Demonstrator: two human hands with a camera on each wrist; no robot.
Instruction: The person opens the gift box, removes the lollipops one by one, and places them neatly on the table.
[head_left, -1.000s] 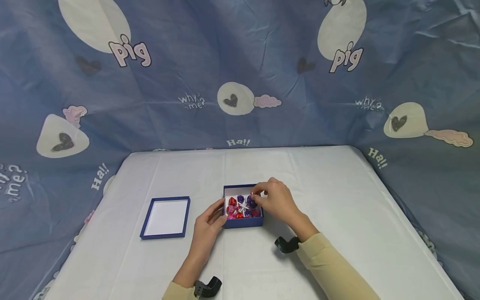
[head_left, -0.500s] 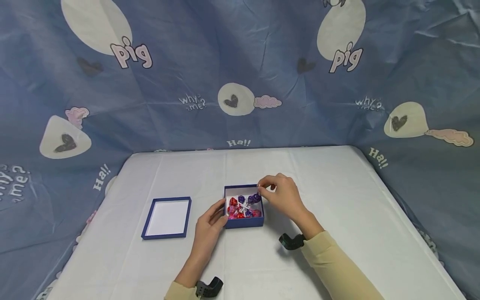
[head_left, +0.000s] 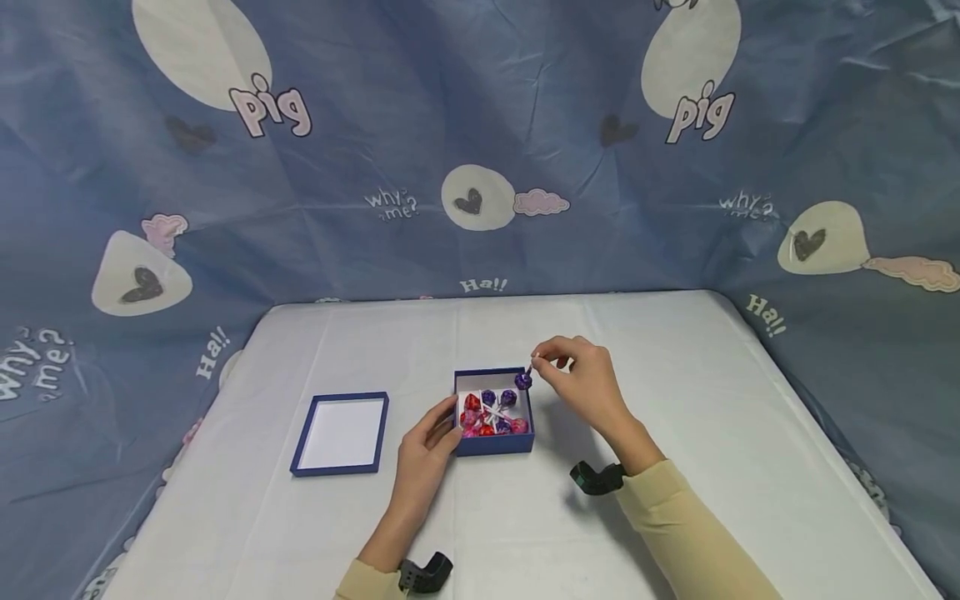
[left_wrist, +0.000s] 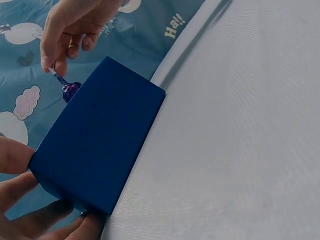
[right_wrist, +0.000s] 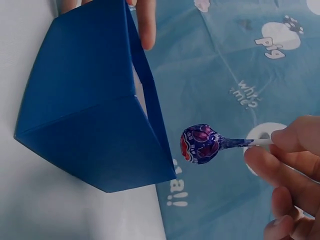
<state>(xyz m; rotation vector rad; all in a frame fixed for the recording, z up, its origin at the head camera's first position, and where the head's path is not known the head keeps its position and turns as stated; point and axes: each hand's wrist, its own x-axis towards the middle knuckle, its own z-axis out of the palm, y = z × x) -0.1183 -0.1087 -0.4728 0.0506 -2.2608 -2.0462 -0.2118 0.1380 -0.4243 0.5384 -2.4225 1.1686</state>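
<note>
On the table (head_left: 652, 342), we list: box (head_left: 495, 446), uncovered; lid (head_left: 341, 433), off, to its left; lollipops (head_left: 489, 398), clustered inside; one purple lollipop (right_wrist: 201, 144), clear above these, pinched by the right hand (head_left: 588, 387); left hand (head_left: 423, 462), touching the box's left side.

head view bright, even | soft shadows on tabletop (head_left: 690, 367) | wrist views — dimmer, muted

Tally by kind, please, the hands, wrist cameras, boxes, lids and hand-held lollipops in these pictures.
Left hand and right hand: 2
Left wrist camera and right wrist camera: 2
Blue box: 1
Blue-rimmed lid: 1
Hand-held purple lollipop: 1
Total: 7
Left out: the boxed lollipops, which overlap too much to count surely.
</note>
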